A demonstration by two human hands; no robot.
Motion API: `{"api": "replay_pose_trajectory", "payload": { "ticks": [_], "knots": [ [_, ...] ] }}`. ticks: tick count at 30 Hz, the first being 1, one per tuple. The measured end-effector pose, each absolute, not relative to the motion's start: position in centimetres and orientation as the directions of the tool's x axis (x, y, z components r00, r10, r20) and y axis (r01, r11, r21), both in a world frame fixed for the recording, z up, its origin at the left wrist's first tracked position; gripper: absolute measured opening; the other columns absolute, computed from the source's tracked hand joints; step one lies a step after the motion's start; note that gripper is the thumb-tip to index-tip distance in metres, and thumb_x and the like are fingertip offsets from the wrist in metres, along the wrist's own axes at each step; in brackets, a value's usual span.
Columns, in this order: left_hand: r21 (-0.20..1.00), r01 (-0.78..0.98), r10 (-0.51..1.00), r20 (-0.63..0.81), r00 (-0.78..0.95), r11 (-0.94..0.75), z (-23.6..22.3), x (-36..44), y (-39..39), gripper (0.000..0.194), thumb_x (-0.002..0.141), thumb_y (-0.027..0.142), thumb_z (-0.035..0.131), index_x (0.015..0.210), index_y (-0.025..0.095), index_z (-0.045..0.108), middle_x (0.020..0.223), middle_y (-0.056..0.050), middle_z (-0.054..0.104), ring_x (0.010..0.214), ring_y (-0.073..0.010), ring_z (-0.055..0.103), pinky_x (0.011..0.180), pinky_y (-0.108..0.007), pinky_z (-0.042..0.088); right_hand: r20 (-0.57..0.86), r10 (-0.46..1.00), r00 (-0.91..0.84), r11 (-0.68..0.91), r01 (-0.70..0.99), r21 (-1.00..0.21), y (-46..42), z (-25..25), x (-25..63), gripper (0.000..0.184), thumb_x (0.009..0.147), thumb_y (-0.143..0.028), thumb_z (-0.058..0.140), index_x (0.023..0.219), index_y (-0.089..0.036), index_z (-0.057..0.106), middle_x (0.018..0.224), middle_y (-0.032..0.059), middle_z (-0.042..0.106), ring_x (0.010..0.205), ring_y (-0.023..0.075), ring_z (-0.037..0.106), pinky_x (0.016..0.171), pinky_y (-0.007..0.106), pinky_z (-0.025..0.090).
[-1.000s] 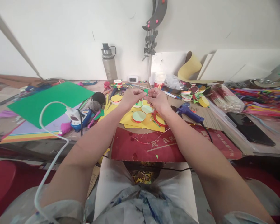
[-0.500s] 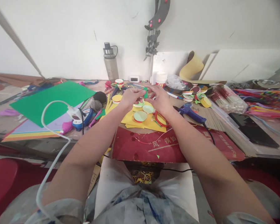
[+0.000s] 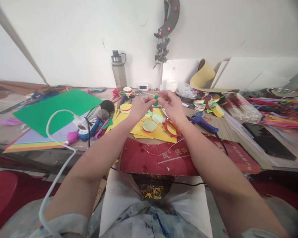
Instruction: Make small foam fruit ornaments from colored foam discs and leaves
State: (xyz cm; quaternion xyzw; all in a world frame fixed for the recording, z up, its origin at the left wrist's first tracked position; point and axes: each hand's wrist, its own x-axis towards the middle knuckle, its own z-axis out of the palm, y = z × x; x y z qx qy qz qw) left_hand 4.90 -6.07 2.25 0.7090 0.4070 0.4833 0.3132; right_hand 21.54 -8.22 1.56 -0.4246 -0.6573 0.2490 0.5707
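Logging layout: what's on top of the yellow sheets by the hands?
Pale green discs and a red loop handle show; anything behind the left hand and right hand can't be seen.

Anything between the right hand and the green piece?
Nothing visible. The green piece is at the left hand's fingers, and the right hand's fingers are right beside it; contact is hard to tell. The pale green discs lie lower, on yellow paper, out of the way.
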Motion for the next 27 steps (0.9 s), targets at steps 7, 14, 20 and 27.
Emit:
{"api": "replay_pose_trajectory", "payload": {
  "ticks": [7, 14, 20, 27],
  "knots": [
    [0.845, 0.248, 0.873, 0.412, 0.261, -0.473, 2.0, 5.2, -6.1, 0.017, 0.085, 0.033, 0.074, 0.081, 0.018, 0.080, 0.069, 0.000, 0.071, 0.064, -0.0112, 0.059, 0.061, -0.023, 0.044, 0.524, 0.845, 0.107, 0.476, 0.297, -0.828, -8.4, 2.0, 21.5, 0.018, 0.086, -0.034, 0.072, 0.076, -0.023, 0.062, 0.074, -0.0006, 0.063, 0.071, 0.0160, 0.055, 0.070, 0.030, 0.046],
    [0.970, -0.082, 0.911, 0.242, 0.335, -0.228, 2.0, 5.7, -6.5, 0.033, 0.070, 0.040, 0.089, 0.085, 0.015, 0.077, 0.090, -0.006, 0.077, 0.079, -0.0139, 0.069, 0.053, -0.019, 0.046, 0.498, 0.859, 0.122, 0.468, 0.210, -0.859, -8.5, 1.8, 21.1, 0.017, 0.089, -0.030, 0.069, 0.077, -0.024, 0.059, 0.069, -0.0018, 0.061, 0.065, 0.0161, 0.059, 0.068, 0.031, 0.049],
    [0.985, -0.096, 0.940, 0.165, 0.299, -0.142, 2.1, 6.0, -6.8, 0.027, 0.074, 0.034, 0.089, 0.084, 0.013, 0.074, 0.084, -0.005, 0.077, 0.073, -0.0133, 0.072, 0.050, -0.018, 0.046, 0.522, 0.842, 0.138, 0.483, 0.241, -0.842, -8.4, 1.2, 20.9, 0.018, 0.091, -0.032, 0.068, 0.078, -0.024, 0.058, 0.075, -0.0005, 0.062, 0.066, 0.0159, 0.059, 0.066, 0.032, 0.054],
    [0.990, -0.101, 0.937, 0.127, 0.324, -0.099, 2.1, 5.9, -6.3, 0.025, 0.077, 0.030, 0.088, 0.085, 0.012, 0.071, 0.086, -0.006, 0.077, 0.078, -0.0163, 0.077, 0.058, -0.022, 0.058, 0.569, 0.812, 0.127, 0.495, 0.366, -0.788, -7.9, 0.8, 21.0, 0.017, 0.094, -0.035, 0.067, 0.082, -0.024, 0.062, 0.088, 0.0033, 0.066, 0.085, 0.0192, 0.062, 0.079, 0.035, 0.055]
  ]
}}
